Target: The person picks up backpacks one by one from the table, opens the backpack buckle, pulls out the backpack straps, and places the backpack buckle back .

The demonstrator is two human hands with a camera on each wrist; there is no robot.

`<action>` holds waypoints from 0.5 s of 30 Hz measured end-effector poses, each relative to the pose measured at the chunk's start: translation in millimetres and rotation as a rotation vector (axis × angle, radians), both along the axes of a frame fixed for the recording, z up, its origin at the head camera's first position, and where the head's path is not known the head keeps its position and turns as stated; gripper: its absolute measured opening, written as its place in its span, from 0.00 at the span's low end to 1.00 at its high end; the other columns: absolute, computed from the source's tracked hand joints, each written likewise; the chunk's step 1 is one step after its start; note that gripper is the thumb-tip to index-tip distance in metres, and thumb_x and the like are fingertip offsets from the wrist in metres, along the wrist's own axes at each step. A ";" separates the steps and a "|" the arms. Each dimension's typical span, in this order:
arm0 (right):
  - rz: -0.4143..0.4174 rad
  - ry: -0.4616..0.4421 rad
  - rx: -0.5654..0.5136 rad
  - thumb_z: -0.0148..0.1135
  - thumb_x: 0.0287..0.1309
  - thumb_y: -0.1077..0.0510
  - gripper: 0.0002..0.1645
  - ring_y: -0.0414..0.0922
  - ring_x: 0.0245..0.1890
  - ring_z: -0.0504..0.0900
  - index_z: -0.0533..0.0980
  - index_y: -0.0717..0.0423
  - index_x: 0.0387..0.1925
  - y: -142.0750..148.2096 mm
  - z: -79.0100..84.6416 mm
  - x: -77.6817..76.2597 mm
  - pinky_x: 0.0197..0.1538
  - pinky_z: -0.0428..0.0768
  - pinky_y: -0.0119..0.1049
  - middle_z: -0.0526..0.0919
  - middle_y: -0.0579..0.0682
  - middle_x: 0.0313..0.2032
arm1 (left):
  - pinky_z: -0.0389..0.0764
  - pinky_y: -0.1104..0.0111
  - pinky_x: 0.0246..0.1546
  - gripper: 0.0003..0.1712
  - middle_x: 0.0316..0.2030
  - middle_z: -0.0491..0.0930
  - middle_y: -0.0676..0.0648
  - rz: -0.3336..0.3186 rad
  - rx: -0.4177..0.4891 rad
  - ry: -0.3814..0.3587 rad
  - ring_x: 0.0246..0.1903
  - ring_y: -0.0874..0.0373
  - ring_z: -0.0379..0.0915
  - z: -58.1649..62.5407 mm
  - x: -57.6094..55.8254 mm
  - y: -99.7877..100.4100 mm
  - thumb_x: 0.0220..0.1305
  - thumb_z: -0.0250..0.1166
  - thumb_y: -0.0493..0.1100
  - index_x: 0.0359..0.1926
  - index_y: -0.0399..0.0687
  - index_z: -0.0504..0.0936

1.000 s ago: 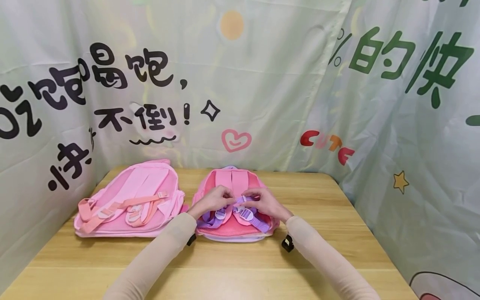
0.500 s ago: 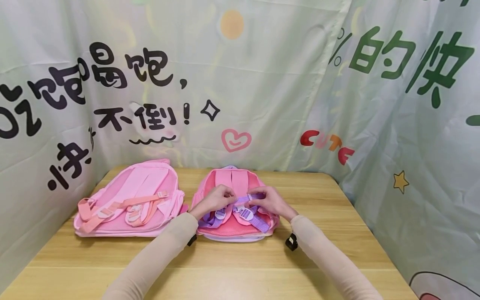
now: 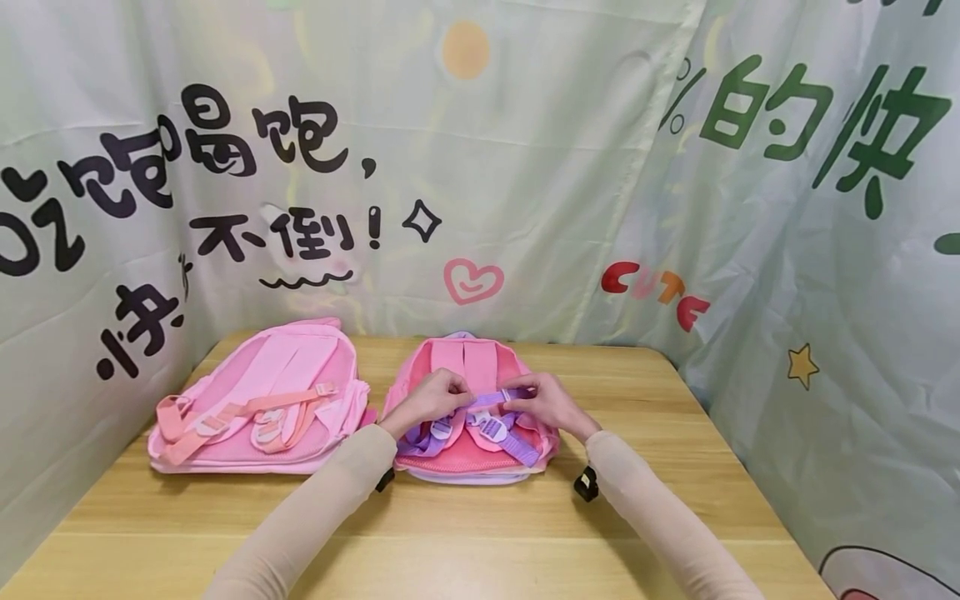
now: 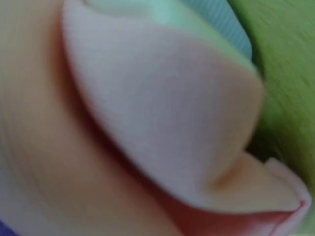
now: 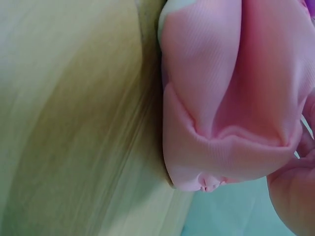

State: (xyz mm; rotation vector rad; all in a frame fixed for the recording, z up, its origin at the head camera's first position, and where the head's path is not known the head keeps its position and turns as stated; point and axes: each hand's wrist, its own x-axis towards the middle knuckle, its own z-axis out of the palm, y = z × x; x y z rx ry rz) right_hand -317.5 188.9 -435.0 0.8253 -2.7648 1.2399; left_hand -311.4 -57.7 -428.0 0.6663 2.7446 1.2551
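In the head view a small pink backpack (image 3: 444, 354) lies on the table with its shoulder straps up. A purple webbing strap (image 3: 487, 399) runs across those straps. My left hand (image 3: 435, 397) pinches the strap's left part between thumb and fingers. My right hand (image 3: 546, 403) pinches its right part, next to a small pale slider (image 3: 506, 395). Below them are white buckles, one marked here as a buckle (image 3: 492, 428), with purple webbing tails. The right wrist view has the bag's side pocket (image 5: 211, 157) beside my hand; the left wrist view is blurred pink cloth (image 4: 167, 108).
A larger light pink backpack (image 3: 292, 358) with peach straps (image 3: 247, 407) lies to the left, close to the first bag. Both are on a wooden table (image 3: 450, 542). Printed fabric curtains (image 3: 525, 167) stand around its back and sides.
My right hand has moved a little to the right along the purple strap, and the slider has shifted right with it. More strap shows between the hands. My left hand has hardly moved.
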 end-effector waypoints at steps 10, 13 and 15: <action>-0.023 -0.011 0.016 0.71 0.55 0.58 0.19 0.45 0.47 0.81 0.83 0.55 0.50 -1.5 -4.2 0.2 0.53 0.80 0.42 0.87 0.49 0.47 | 0.72 0.71 0.27 0.07 0.24 0.83 0.54 -0.002 0.015 0.006 0.23 0.64 0.71 -3.5 -1.5 -1.0 0.62 0.67 0.45 0.31 0.47 0.87; -0.027 -0.010 0.007 0.71 0.55 0.59 0.19 0.46 0.48 0.82 0.83 0.55 0.50 -1.7 -4.6 0.5 0.54 0.80 0.43 0.87 0.50 0.47 | 0.72 0.71 0.27 0.07 0.23 0.82 0.55 0.000 0.014 0.007 0.22 0.64 0.71 -3.9 -2.1 -1.1 0.61 0.67 0.45 0.29 0.49 0.87; -0.023 -0.001 0.006 0.72 0.54 0.59 0.19 0.47 0.48 0.82 0.83 0.56 0.49 -1.7 -4.5 0.6 0.54 0.80 0.44 0.87 0.50 0.47 | 0.71 0.72 0.26 0.08 0.22 0.81 0.56 0.003 0.014 0.007 0.22 0.64 0.70 -3.9 -2.5 -1.0 0.61 0.67 0.45 0.28 0.49 0.86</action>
